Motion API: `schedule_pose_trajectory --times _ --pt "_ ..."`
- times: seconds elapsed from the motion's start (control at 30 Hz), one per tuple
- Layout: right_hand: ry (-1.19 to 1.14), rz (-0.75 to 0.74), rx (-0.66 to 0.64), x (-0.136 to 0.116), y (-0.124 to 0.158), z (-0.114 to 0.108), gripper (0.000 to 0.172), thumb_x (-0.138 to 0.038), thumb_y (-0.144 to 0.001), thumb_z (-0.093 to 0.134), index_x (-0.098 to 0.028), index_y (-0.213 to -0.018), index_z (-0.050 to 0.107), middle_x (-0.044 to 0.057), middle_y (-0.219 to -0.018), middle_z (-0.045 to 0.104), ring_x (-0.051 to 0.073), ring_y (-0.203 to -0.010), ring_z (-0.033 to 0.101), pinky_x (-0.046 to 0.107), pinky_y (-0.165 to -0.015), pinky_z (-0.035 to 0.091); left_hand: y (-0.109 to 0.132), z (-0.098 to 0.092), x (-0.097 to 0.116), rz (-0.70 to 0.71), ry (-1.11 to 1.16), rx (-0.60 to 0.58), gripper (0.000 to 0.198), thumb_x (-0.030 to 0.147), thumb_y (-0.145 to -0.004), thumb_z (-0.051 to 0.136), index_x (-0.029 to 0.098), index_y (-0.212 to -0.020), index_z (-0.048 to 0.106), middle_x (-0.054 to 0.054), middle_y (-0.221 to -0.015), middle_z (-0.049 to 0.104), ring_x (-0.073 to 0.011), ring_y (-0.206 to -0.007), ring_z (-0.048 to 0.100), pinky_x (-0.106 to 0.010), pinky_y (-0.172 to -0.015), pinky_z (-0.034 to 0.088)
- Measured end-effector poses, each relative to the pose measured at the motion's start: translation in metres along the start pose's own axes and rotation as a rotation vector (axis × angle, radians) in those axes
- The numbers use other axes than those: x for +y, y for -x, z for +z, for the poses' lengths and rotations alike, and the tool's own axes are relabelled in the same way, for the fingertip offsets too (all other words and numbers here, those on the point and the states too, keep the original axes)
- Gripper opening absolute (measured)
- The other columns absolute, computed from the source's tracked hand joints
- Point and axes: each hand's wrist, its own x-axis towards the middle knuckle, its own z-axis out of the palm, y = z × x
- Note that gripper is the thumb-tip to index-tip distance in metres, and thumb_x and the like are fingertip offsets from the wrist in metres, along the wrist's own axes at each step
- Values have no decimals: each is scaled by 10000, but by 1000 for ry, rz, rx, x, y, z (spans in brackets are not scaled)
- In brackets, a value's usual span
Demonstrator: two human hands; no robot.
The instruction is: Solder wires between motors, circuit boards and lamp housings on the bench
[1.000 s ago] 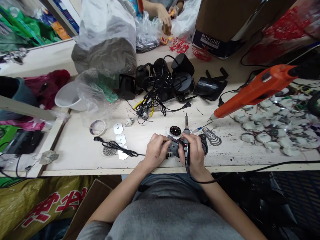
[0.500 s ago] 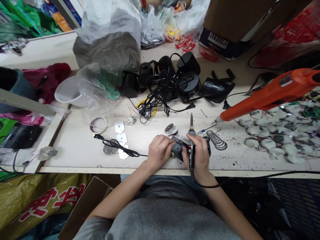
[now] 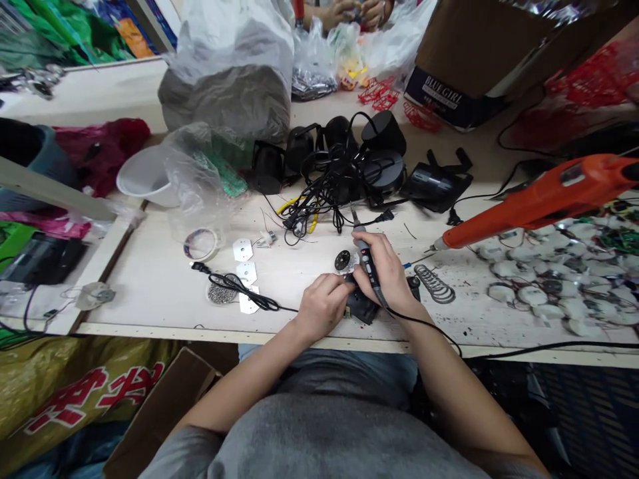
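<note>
My right hand (image 3: 392, 276) is wrapped round a soldering iron (image 3: 368, 266) with red lights on its handle. The iron's tip points up and away, toward the heap of cords. Beneath my hands, near the front edge, lies a black plastic housing (image 3: 363, 311). My left hand (image 3: 324, 306) has its fingertips pinched together at the housing's upper left edge; any small part between them is hidden. A black power cord (image 3: 257, 299) runs in from the left under that hand. Just beyond my fingertips sits a round black disc with holes (image 3: 343, 260) on a clear piece.
Black lamp-like housings (image 3: 382, 169) with tangled cords lie beyond. An orange electric screwdriver (image 3: 524, 206), a wire coil stand (image 3: 435, 285) and many white round parts (image 3: 532, 293) are on the right. At left are white plates (image 3: 246, 272) and a tape roll (image 3: 200, 244). Another person's hands (image 3: 357, 12) show at the far side.
My right hand has tilted the soldering iron leftward and moved slightly left and away. The housing now lies lower, under my hands. Another person's hands have come into view at the top.
</note>
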Motion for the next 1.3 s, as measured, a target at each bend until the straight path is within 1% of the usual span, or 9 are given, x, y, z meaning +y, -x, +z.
schedule_pose_trajectory --times 0.17,0.3,0.47,0.6,0.8,0.93,1.03,1.17,1.3 --pt "-2 -10 -57 0 3 -2 526 -109 -834 531 -206 -1348 486 107 -1182 603 251 -1071 636 417 -925 561 1 2 3 -20 -35 49 215 150 -1005 480 196 -996 690 -54 -887 699 -179 -808 646 -288 -742 536" --pt "40 16 -27 -1 9 -1 498 -107 -840 510 -198 -1329 498 107 -1152 616 250 -1065 638 405 -907 568 0 5 2 -21 -3 97 204 150 -1010 486 193 -1001 685 -39 -866 697 -153 -794 661 -255 -722 554" --pt "36 99 40 1 16 1 472 -141 -838 529 -230 -1302 505 105 -1186 665 256 -1093 667 426 -934 578 -4 6 -2 65 35 168 180 127 -999 501 188 -990 670 -45 -869 697 -153 -832 673 -262 -766 583" --pt "-2 204 109 -1 22 -2 458 -171 -855 549 -245 -1305 504 89 -1170 697 243 -1034 702 436 -926 589 -7 4 1 83 34 159 193 132 -1001 491 202 -1020 669 -47 -902 702 -153 -851 676 -275 -770 586" --pt "36 238 199 0 40 -1 461 -194 -814 569 -231 -1272 531 96 -1101 711 248 -972 710 427 -890 599 -7 1 8 102 20 93 189 124 -999 484 176 -993 666 -56 -875 690 -168 -837 632 -288 -773 561" --pt "36 291 232 2 52 3 453 -200 -810 564 -217 -1262 544 108 -1126 709 254 -988 709 427 -881 599 -2 0 10 66 7 25 166 137 -998 506 185 -993 665 -41 -856 692 -186 -852 601 -315 -786 536" --pt "28 307 256 3 56 4 461 -194 -810 562 -217 -1270 544 105 -1136 704 253 -1001 704 431 -893 594 1 -1 11 33 10 26 129 143 -994 537 190 -985 657 -34 -866 706 -191 -853 594 -327 -782 513" --pt "42 304 269 2 56 5 464 -172 -809 558 -225 -1269 545 99 -1131 698 255 -998 697 437 -891 590 0 1 13 -51 20 90 85 167 -981 582 190 -929 644 -28 -815 696 -184 -780 582 -322 -737 494" --pt "75 261 306 -3 55 4 398 -170 -856 542 -222 -1250 565 90 -1096 685 244 -997 688 404 -859 593 -6 7 16 -134 -30 169 81 193 -952 625 193 -881 663 -27 -766 700 -180 -744 600 -307 -705 494"
